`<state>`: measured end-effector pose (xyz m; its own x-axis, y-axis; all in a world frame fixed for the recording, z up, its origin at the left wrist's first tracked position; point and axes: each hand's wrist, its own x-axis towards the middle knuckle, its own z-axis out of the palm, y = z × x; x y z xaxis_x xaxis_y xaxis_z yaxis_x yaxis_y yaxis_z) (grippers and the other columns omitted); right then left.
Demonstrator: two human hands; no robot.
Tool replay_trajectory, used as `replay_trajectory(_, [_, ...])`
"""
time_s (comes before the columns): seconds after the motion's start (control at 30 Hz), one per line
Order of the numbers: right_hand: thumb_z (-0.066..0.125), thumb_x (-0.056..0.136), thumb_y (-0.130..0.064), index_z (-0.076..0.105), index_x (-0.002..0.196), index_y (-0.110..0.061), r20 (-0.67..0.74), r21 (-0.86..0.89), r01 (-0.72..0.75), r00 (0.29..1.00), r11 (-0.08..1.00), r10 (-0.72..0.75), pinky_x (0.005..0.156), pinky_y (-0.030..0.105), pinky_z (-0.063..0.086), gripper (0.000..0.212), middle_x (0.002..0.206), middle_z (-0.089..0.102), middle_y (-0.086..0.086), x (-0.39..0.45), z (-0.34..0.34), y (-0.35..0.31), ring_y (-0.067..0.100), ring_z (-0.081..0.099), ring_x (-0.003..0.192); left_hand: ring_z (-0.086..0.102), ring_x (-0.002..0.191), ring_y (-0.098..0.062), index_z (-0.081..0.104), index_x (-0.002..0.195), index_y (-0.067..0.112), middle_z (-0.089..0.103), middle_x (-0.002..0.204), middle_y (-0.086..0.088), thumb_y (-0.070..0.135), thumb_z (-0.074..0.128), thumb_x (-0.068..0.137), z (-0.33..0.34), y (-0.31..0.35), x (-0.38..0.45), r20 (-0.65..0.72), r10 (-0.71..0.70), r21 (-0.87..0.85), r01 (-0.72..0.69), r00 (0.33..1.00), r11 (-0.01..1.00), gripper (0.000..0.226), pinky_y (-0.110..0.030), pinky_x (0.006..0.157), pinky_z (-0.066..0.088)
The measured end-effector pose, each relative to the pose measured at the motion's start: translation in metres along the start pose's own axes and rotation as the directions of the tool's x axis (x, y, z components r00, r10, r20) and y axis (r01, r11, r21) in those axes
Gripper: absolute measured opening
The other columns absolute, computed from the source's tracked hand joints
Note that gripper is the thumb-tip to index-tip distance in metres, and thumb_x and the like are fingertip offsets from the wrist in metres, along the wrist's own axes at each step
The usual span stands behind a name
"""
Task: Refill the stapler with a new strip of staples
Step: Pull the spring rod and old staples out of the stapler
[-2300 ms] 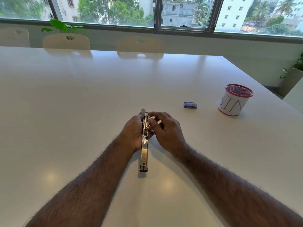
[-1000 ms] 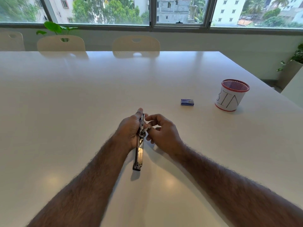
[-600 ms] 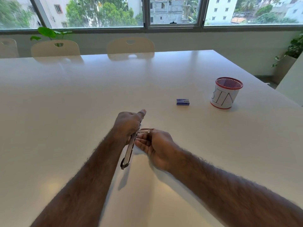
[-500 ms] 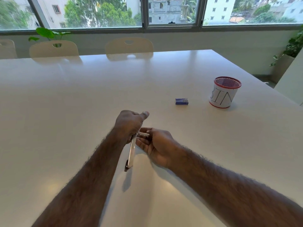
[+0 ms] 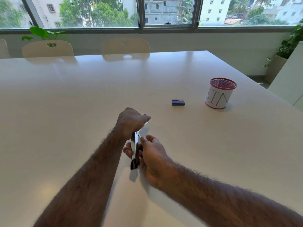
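Note:
A slim chrome stapler [image 5: 134,149] with a black rear end is held just above the white table [image 5: 65,104], near its middle front. My left hand [image 5: 130,122] is closed over the stapler's far end, where a thin metal part sticks out to the right. My right hand [image 5: 151,158] cups the stapler's body from the right, fingers wrapped under it and thumb near the top. A small blue staple box [image 5: 178,102] lies on the table further back and to the right, apart from both hands.
A red-rimmed mesh cup [image 5: 219,93] with a paper label reading BIN stands right of the staple box. Cream chairs [image 5: 125,47] line the table's far edge under the windows. A potted plant [image 5: 287,46] stands beyond the table's right edge.
Both hands lifted the stapler off the table and tilted it. My right hand slid from the stapler's front end down to its rear body.

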<state>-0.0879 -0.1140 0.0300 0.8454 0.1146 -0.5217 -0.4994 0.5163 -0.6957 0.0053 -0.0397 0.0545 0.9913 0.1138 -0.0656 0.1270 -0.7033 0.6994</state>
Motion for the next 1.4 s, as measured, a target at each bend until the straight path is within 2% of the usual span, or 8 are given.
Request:
replay_trajectory(0.1, [0.041, 0.104, -0.026, 0.03, 0.141, -0.03, -0.035, -0.021, 0.039, 0.999, 0.999, -0.04, 0.089, 0.042, 0.058, 0.039, 0.107, 0.067, 0.02, 0.004, -0.002, -0.003, 0.025, 0.073, 0.079, 0.059, 0.063, -0.02, 0.073, 0.086, 0.0, 0.067, 0.075, -0.01, 0.044, 0.066, 0.083, -0.001, 0.0, 0.002, -0.021, 0.006, 0.007, -0.006, 1.0, 1.0, 0.045, -0.034, 0.06, 0.057])
replay_trajectory(0.37, [0.043, 0.103, -0.031, 0.042, 0.123, -0.018, -0.005, -0.153, 0.068, 0.998, 0.986, -0.07, 0.054, 0.026, 0.05, 0.024, 0.095, 0.066, 0.015, 0.0, 0.0, -0.005, 0.015, 0.061, 0.058, 0.061, 0.063, -0.019, 0.07, 0.077, 0.002, 0.066, 0.072, -0.009, 0.041, 0.069, 0.081, -0.009, -0.002, 0.008, -0.051, -0.058, -0.055, 0.055, 0.997, 0.997, 0.039, -0.026, 0.054, 0.048])
replay_trajectory(0.47, [0.045, 0.102, -0.031, 0.047, 0.117, -0.02, -0.02, -0.27, 0.106, 0.993, 0.957, -0.116, 0.052, 0.026, 0.044, 0.019, 0.091, 0.068, 0.008, 0.001, -0.002, -0.012, 0.013, 0.055, 0.059, 0.063, 0.062, -0.021, 0.069, 0.077, 0.001, 0.066, 0.073, -0.01, 0.038, 0.069, 0.083, -0.016, -0.007, 0.013, -0.066, -0.104, -0.235, 0.086, 0.992, 0.968, 0.037, -0.029, 0.057, 0.055])
replay_trajectory(0.67, [0.054, 0.098, -0.026, 0.061, 0.105, -0.011, 0.076, -0.399, 0.321, 0.945, 0.859, -0.318, 0.056, 0.027, 0.044, 0.018, 0.089, 0.067, 0.005, 0.013, -0.008, -0.042, 0.011, 0.053, 0.061, 0.051, 0.055, -0.011, 0.065, 0.084, 0.003, 0.055, 0.068, -0.005, 0.022, 0.071, 0.085, -0.037, -0.015, 0.024, 0.048, -0.074, -0.829, 0.081, 0.996, 0.554, 0.02, -0.017, 0.047, 0.048])
replay_trajectory(0.93, [0.073, 0.087, -0.024, 0.072, 0.089, -0.013, 0.184, -0.637, 0.467, 0.865, 0.614, -0.467, 0.054, 0.023, 0.044, 0.011, 0.078, 0.067, 0.003, 0.047, -0.032, -0.089, 0.01, 0.057, 0.062, 0.063, 0.081, -0.023, 0.06, 0.087, 0.003, 0.063, 0.081, -0.013, 0.001, 0.063, 0.087, -0.029, -0.032, 0.036, 0.125, -0.008, -0.963, 0.123, 0.992, 0.241, 0.003, -0.015, 0.056, 0.053])
replay_trajectory(1.1, [0.074, 0.086, -0.023, 0.072, 0.088, -0.02, 0.219, -0.773, 0.503, 0.784, 0.387, -0.581, 0.062, 0.022, 0.049, 0.004, 0.078, 0.067, -0.006, 0.067, -0.049, -0.098, 0.008, 0.057, 0.069, 0.065, 0.089, -0.029, 0.061, 0.094, -0.001, 0.063, 0.088, -0.015, -0.008, 0.06, 0.086, -0.019, -0.043, 0.037, 0.136, 0.045, -0.934, 0.113, 0.99, 0.34, 0.011, -0.019, 0.068, 0.057])
replay_trajectory(1.27, [0.075, 0.084, -0.018, 0.074, 0.094, -0.015, 0.312, -0.81, 0.543, 0.718, 0.221, -0.622, 0.073, 0.018, 0.053, 0.011, 0.082, 0.071, -0.006, 0.086, -0.061, -0.096, 0.005, 0.063, 0.072, 0.064, 0.087, -0.021, 0.069, 0.097, 0.009, 0.067, 0.096, -0.014, 0.002, 0.072, 0.081, -0.013, -0.055, 0.035, 0.034, 0.09, -0.611, -0.05, 0.995, 0.79, 0.018, -0.028, 0.086, 0.054])
replay_trajectory(1.4, [0.075, 0.084, -0.018, 0.074, 0.096, -0.016, 0.376, -0.82, 0.553, 0.715, 0.149, -0.589, 0.071, 0.007, 0.047, 0.012, 0.087, 0.073, -0.004, 0.093, -0.064, -0.093, 0.002, 0.063, 0.075, 0.062, 0.078, -0.011, 0.073, 0.099, 0.014, 0.071, 0.089, -0.001, 0.012, 0.074, 0.081, -0.009, -0.059, 0.034, -0.032, 0.166, -0.361, -0.166, 0.986, 0.918, 0.018, -0.021, 0.078, 0.05])
